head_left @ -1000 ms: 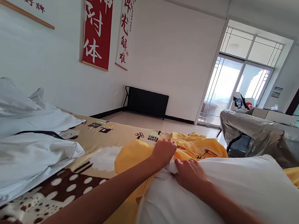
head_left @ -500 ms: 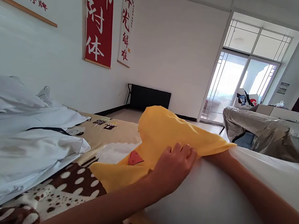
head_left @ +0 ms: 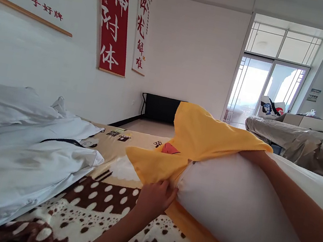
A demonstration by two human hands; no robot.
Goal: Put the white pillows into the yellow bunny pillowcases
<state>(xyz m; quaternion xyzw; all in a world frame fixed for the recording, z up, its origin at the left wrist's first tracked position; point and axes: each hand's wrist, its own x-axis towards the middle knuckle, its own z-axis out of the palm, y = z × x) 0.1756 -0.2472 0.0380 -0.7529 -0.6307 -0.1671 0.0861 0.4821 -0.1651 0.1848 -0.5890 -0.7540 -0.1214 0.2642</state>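
A plump white pillow (head_left: 223, 194) lies partly inside a yellow pillowcase (head_left: 206, 133) with a red printed patch on it. The case covers the pillow's far end and top, and more yellow cloth lies beneath its near side. My left hand (head_left: 156, 197) is closed on the near edge of the pillowcase, with its fingertips at the seam beside the pillow. Across the pillow's top reaches my right forearm (head_left: 289, 193). The right hand goes under the yellow cloth, so its fingers are hidden.
A patterned brown and cream blanket (head_left: 93, 205) covers the bed. White bedding (head_left: 16, 162) with a dark cord lies on the left. Beyond stand a black folded panel (head_left: 160, 109) by the wall and a plastic-covered table (head_left: 296, 136) with boxes.
My left hand has moved down from the pillow's top to the pillowcase's near lower edge. The yellow cloth's raised part stands higher and farther right in view. The view has shifted slightly.
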